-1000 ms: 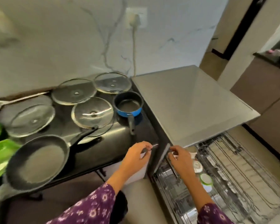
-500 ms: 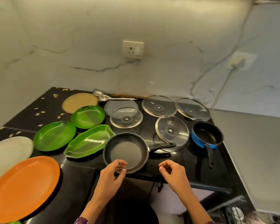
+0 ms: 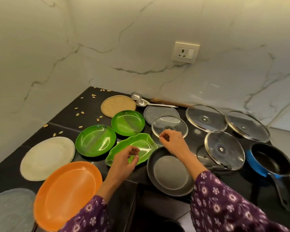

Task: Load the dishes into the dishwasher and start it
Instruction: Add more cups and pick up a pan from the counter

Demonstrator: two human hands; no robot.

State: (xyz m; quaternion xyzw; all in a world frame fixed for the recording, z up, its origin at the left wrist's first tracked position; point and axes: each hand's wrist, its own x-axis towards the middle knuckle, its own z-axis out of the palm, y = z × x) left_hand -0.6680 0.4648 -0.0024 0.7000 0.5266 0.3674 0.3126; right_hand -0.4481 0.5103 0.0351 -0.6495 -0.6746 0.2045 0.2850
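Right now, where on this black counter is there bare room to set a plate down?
Bare counter lies between the black frying pan and the blue saucepan, near the front edge. The far left corner holds only scattered seeds. The middle is crowded with green plates and glass lids.
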